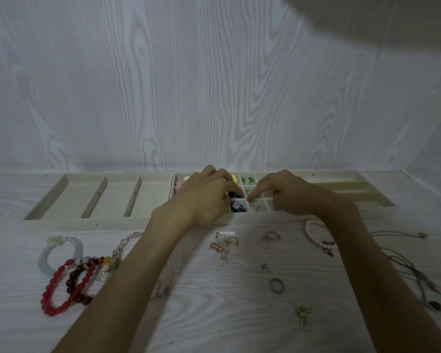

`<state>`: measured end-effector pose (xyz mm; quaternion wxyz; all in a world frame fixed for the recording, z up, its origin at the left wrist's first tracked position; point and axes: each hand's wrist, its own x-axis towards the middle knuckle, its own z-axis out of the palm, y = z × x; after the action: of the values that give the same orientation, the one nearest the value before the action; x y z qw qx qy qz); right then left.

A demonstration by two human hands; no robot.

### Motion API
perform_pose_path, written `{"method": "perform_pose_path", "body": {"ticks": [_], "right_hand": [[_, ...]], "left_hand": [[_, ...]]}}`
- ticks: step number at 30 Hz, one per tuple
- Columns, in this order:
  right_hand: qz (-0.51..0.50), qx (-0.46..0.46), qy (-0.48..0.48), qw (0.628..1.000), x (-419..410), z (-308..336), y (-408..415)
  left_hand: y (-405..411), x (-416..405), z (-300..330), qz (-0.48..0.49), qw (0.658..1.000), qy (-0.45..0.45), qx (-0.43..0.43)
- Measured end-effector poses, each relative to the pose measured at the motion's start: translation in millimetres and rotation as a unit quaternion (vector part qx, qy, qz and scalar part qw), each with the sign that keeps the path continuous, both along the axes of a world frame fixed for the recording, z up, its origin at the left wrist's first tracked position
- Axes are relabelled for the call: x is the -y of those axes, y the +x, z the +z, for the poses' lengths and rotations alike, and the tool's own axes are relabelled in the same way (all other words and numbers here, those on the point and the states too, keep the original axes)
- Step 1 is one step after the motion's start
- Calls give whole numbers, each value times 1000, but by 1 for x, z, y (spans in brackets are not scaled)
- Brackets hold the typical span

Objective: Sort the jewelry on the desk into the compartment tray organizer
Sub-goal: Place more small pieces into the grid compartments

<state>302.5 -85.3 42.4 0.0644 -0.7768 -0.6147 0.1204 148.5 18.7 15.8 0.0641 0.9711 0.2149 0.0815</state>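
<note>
Nearest the lens: two bare forearms reaching forward across a pale wood-grain desk (214, 314) strewn with jewelry. Both hands over the middle of the beige compartment tray organizer (87, 221) at the desk's far edge, against a wood-grain wall (214, 85).

Left hand (204, 197) curled over the small square compartments, fingertips pinched on a small black bead-like piece (231, 194) just above a compartment holding a dark blue-and-white item (237, 207). Right hand (285, 193) beside it, index finger stretched out and pointing down at a divider between the small compartments, other fingers tucked in; nothing visibly held.

Further back in the small compartments: green beads (247, 180), something yellow (234, 178) and something pink-white (181, 180), partly hidden by the left hand. Three long compartments at the tray's left, narrow slots at its right.

Loose on the desk, outward from the tray: gold-toned earrings (224, 244) just in front; silver rings (270, 239) to the right of them; another ring (276, 285) nearer; a pearl bracelet (313, 234) under the right forearm; grey cord necklaces (413, 273) far right; a gold clasp charm (303, 318) near the bottom. On the left, red bead bracelets (59, 289), a pale blue-white bracelet (61, 247) and a pink and clear bead strand (122, 245).
</note>
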Motion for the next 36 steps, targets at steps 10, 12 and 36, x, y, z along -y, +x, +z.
{"method": "perform_pose_path", "body": {"ticks": [10, 12, 36], "right_hand": [[46, 105, -78, 990, -7, -16, -8], [40, 94, -73, 992, -5, -15, -7], [7, 71, 27, 997, -6, -17, -4]], "left_hand": [[0, 0, -5, 11, 998, 19, -63], [1, -1, -6, 7, 998, 11, -55], [0, -1, -11, 28, 999, 30, -9]]}}
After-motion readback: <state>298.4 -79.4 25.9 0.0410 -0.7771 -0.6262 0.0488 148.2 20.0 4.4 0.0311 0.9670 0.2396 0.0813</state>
